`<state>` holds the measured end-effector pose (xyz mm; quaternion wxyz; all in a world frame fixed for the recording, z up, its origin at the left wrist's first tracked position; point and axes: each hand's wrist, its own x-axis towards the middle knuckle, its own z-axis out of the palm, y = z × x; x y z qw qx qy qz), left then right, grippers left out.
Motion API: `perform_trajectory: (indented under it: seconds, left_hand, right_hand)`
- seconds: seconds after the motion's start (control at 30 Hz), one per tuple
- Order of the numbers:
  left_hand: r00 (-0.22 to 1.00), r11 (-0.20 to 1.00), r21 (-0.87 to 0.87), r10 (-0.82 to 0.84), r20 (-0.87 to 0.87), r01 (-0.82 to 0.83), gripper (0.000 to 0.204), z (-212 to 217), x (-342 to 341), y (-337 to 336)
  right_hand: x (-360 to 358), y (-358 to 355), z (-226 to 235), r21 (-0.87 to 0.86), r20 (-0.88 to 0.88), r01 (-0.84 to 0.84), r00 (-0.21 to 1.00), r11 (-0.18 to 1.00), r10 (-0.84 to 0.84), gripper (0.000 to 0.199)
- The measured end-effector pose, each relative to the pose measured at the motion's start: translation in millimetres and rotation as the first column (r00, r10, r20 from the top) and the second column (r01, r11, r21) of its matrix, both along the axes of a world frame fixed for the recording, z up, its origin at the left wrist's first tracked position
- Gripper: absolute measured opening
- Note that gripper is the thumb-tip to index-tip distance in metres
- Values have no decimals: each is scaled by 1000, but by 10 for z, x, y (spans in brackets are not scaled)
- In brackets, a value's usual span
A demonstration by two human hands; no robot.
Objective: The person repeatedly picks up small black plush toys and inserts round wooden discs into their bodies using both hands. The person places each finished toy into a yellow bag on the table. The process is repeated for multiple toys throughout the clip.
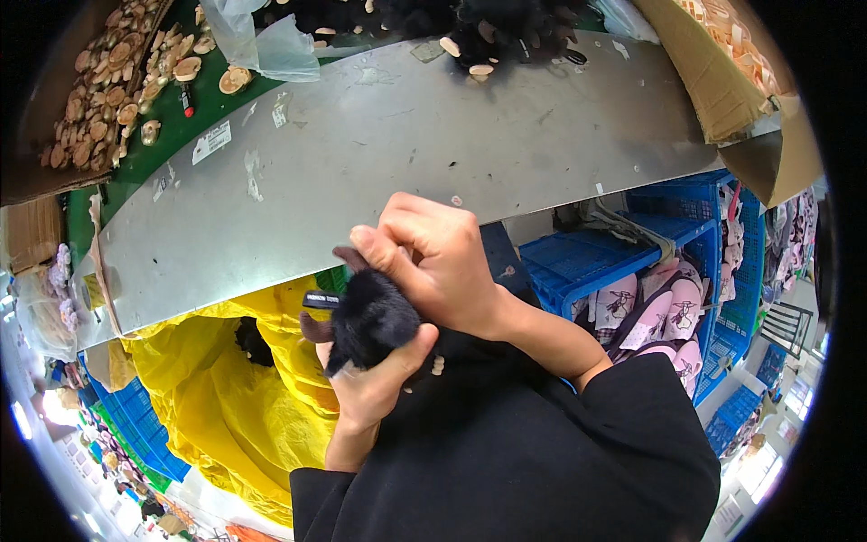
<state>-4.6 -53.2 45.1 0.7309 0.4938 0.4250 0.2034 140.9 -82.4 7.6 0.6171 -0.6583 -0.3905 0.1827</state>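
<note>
Grey sheet metal forms the bench [388,135] that slants across the upper view, and just below its near edge the two hands meet over a black plush toy [370,321].

Left hand [370,384] cups the furry piece from underneath, its thumb curled up over the right side, so it is closed round the toy. Right hand [433,262] comes down from above with the fingers bent in a loose fist, the fingertips pressed against the top of the fur near a brownish ear or limb [348,259]; it seems to pinch or work something there, though the fingers hide exactly what. For work like this the lower hand should keep the toy steady and turned toward the eyes while the upper fingers act in small, firm pinches, wrist bent sharply as it is now.

Both forearms rise from black sleeves [542,452] at the lower edge, the right elbow out to the side.

Beneath the hands hangs a yellow plastic bag [217,397]. To the right stand blue plastic crates [587,262] holding pink plush pieces [659,312]. On the green surface beyond the bench lie small tan wooden-looking discs [108,81], and a cardboard box [722,72] sits at top right.
</note>
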Motion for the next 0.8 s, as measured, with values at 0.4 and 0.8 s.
perform_trajectory:
  seconds: [0.4, 0.8]
  left_hand:
    - [887, 927, -205, 362, 285, -313, 68, -223, 128, 268]
    - [851, 923, -163, 383, 359, -347, 64, -181, 137, 252]
  right_hand:
    - [218, -412, 205, 190, -754, -428, 513, 883, 410, 33]
    - [12, -309, 230, 43, -617, -356, 726, 934, 305, 34]
